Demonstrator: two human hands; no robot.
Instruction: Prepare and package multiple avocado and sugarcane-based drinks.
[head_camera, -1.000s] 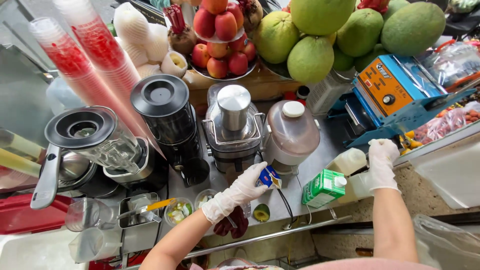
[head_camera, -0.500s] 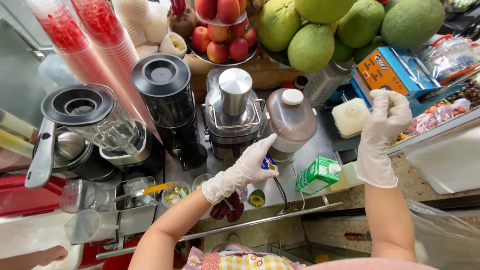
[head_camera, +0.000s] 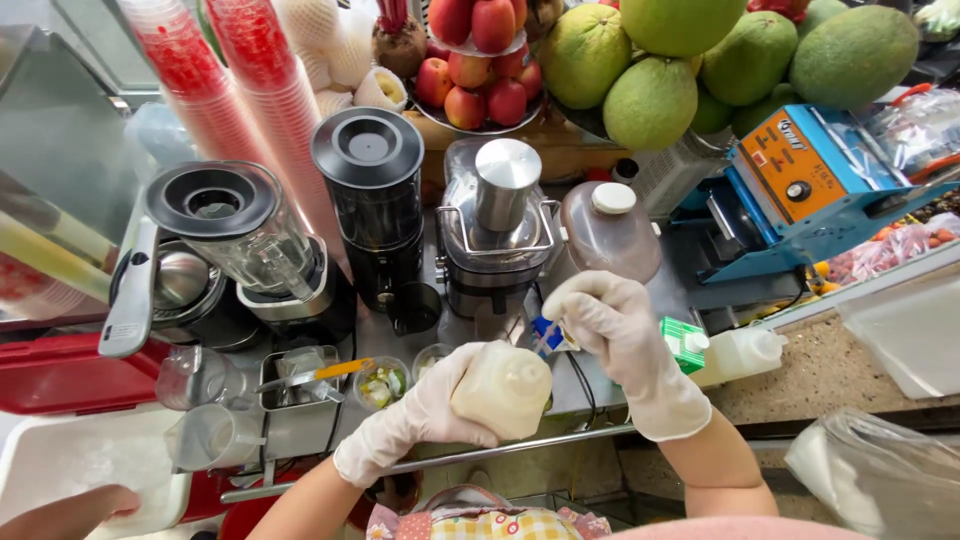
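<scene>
My left hand (head_camera: 415, 420), in a white glove, is wrapped around a cream plastic bottle (head_camera: 503, 388) and holds it tilted over the front of the steel counter (head_camera: 600, 385). My right hand (head_camera: 620, 335), also gloved, pinches a small blue and white piece (head_camera: 547, 335) just above the bottle's upper end. Whether that piece belongs to the bottle is unclear. A steel juicer (head_camera: 500, 225) stands right behind both hands.
Behind stand a black blender (head_camera: 370, 195), a clear blender jug (head_camera: 235, 225), a brown-liquid jug (head_camera: 610, 235), red cup stacks (head_camera: 250, 90), apples (head_camera: 480, 70) and pomelos (head_camera: 650, 100). To the right are a green carton (head_camera: 680, 343), a white bottle (head_camera: 742, 352) and a blue sealing machine (head_camera: 810, 180). Another person's hand (head_camera: 70, 510) is bottom left.
My right hand picked up the cream bottle at the right, raised it and brought it to the centre. My left hand left the blue piece and took the bottle; the right now pinches that piece.
</scene>
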